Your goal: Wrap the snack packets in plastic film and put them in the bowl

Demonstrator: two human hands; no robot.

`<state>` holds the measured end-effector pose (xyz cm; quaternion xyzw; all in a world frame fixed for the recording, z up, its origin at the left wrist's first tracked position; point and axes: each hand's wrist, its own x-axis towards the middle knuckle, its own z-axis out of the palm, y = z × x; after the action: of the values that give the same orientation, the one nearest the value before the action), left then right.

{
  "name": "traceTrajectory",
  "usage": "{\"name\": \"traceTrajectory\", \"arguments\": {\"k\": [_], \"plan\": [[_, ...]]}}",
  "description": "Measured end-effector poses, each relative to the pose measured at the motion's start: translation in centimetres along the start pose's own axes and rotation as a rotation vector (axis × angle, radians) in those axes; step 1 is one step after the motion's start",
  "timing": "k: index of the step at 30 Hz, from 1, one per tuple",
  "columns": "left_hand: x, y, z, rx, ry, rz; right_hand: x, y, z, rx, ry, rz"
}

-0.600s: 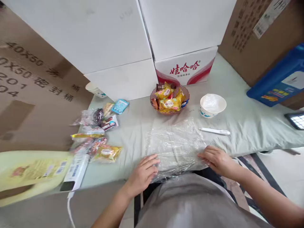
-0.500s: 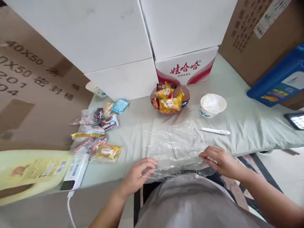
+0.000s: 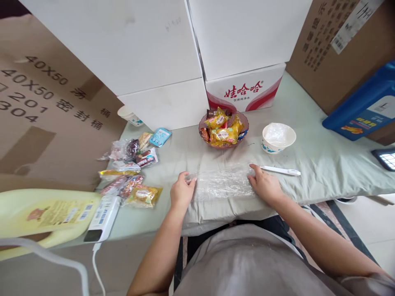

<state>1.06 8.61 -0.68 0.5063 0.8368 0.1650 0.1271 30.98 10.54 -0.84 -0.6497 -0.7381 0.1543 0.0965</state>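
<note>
A crinkled sheet of clear plastic film [image 3: 224,183], folded into a narrow band, lies on the cloth-covered table. My left hand [image 3: 182,191] pinches its left end between thumb and fingers. At the right end my right hand [image 3: 264,183] is closed on the film's corner. Just beyond my right fingertips lies a white utility knife [image 3: 282,170]. Behind the film stands a pinkish glass bowl [image 3: 202,137] full of wrapped snacks [image 3: 224,135]. A paper cup [image 3: 271,146] with crumpled clear plastic [image 3: 275,133] inside is to its right.
Several wrapped snacks [image 3: 143,195] lie on the left, near a white power bank-like device [image 3: 103,218] with a cable and a yellow jug [image 3: 46,218]. White boxes [image 3: 163,107] line the back. A blue jug [image 3: 354,111] and a phone [image 3: 385,158] are at right.
Both hands have moved forward, away from my body, carrying the film's near edge over the rest. The film now forms a narrower band. The view has shifted slightly.
</note>
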Motion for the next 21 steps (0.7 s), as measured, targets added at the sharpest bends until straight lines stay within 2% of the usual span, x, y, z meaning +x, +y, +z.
{"name": "traceTrajectory", "arguments": {"k": [3, 7, 11, 13, 15, 17, 18, 19, 21], "plan": [[-0.2, -0.1, -0.1, 0.044, -0.012, -0.004, -0.3, -0.1, -0.3, -0.042, -0.034, -0.002], [0.1, -0.4, -0.5, -0.001, 0.001, -0.012, -0.6, 0.1, -0.9, 0.061, -0.057, -0.014], [0.8, -0.8, -1.0, -0.009, -0.025, -0.033, -0.8, 0.5, -0.4, 0.067, -0.066, -0.007], [0.8, -1.0, -1.1, 0.041, 0.047, -0.028, -1.0, 0.7, -0.1, 0.021, -0.044, -0.013], [0.5, -1.0, -1.1, 0.077, 0.215, 0.025, -1.3, 0.9, -0.1, -0.022, 0.072, -0.083], [-0.2, -0.9, -0.8, 0.078, 0.378, 0.182, -1.6, 0.8, -0.4, -0.036, 0.253, -0.214], [-0.7, -0.7, -0.6, 0.069, 0.408, 0.311, -1.7, 0.6, -0.6, -0.03, 0.333, -0.288], [-1.2, -0.4, -0.3, 0.061, 0.394, 0.463, -1.9, 0.4, -0.7, -0.02, 0.385, -0.363], [-2.1, 0.2, 0.4, 0.072, 0.248, 0.773, -2.1, -0.1, -0.5, -0.015, 0.383, -0.506]]}}
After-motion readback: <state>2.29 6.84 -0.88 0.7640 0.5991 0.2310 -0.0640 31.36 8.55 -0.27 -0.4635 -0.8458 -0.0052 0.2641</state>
